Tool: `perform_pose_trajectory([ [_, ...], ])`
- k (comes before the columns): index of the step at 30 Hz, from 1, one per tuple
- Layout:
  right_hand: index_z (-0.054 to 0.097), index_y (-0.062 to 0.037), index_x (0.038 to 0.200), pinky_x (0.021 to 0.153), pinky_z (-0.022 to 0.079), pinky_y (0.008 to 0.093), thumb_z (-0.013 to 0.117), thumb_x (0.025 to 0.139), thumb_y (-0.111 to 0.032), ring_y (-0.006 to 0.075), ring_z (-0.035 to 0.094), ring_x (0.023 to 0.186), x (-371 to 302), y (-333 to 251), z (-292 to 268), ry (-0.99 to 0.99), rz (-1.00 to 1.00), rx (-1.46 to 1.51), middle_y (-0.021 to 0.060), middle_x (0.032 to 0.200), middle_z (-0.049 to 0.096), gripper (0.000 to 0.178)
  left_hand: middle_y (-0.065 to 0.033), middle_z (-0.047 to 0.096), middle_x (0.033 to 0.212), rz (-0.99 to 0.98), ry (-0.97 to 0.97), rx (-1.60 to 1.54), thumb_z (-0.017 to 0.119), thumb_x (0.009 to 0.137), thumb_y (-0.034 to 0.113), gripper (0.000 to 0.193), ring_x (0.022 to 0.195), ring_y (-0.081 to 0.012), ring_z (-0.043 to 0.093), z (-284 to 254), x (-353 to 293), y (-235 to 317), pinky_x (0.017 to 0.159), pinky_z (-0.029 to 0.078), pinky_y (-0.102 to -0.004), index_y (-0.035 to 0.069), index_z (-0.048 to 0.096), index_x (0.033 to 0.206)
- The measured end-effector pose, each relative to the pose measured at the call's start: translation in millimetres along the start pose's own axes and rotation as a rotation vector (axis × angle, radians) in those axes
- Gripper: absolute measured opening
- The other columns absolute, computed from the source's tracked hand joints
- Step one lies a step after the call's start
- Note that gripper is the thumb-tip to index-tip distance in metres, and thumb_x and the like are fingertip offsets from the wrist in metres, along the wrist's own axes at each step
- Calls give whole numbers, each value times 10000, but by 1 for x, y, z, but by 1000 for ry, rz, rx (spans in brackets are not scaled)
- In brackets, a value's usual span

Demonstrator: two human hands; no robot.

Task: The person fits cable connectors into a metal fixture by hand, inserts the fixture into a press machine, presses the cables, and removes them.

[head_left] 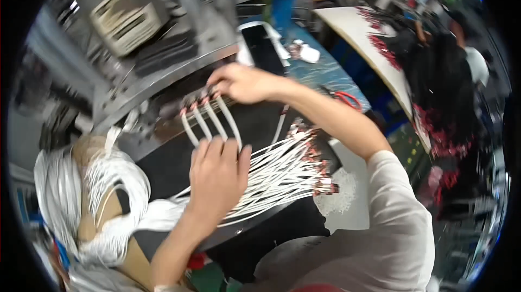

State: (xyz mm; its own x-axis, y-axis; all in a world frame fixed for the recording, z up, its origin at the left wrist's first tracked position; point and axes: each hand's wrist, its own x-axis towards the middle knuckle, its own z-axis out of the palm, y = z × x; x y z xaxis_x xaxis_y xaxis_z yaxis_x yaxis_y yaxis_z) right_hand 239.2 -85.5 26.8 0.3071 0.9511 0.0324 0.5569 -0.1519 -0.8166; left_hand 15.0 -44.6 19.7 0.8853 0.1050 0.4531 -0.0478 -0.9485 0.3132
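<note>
My left hand (217,178) is closed over several short white cables (202,124) that arch away from its fingertips. Their far ends carry small reddish-and-dark connectors (194,105), lined up in a row at the front of a metal machine bed. At the right end of that row, my right hand (247,83) pinches the last connector, its fingertips partly hidden. A thick bundle of white cables (271,183) with copper-coloured ends lies on the black work surface, beneath and to the right of my left hand.
A grey press-like machine (127,18) stands at the far left. Coiled white cables (111,194) rest on cardboard at left. A dark phone (263,48) and red-handled scissors (347,99) lie beyond my right arm. White granules (339,194) sit at right, and another person's table (358,31) stands farther off.
</note>
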Motion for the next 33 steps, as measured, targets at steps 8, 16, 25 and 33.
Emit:
perform_pose_trajectory([
  [8,623,-92,1072,807,525,317,503,944,-183,169,612,910,124,51,4,215,-199,-599,60,981,653,198,-201,669,777,-254,-21,119,609,876,236,246,739,-409,657,-4,47,-132,713,532,-494,5,642,800],
  [16,606,-105,1225,931,500,377,719,829,-203,235,622,1050,155,119,2,255,-791,343,80,1159,660,423,-198,686,857,-310,-29,102,622,880,335,313,803,-390,662,15,62,-140,736,528,-473,27,673,866],
  [25,701,-104,1006,852,520,391,629,907,-332,281,647,945,137,51,16,553,-814,-724,83,1010,701,259,-213,710,954,-508,140,436,452,932,558,601,922,-405,671,19,54,-138,960,307,-729,33,744,944],
  [33,594,7,1211,899,473,346,579,966,-273,265,611,1019,73,11,53,60,-36,-416,199,1119,654,372,-264,613,1231,-747,-46,24,393,938,573,712,1249,-414,501,-25,22,-123,1067,165,-724,-51,647,1169],
])
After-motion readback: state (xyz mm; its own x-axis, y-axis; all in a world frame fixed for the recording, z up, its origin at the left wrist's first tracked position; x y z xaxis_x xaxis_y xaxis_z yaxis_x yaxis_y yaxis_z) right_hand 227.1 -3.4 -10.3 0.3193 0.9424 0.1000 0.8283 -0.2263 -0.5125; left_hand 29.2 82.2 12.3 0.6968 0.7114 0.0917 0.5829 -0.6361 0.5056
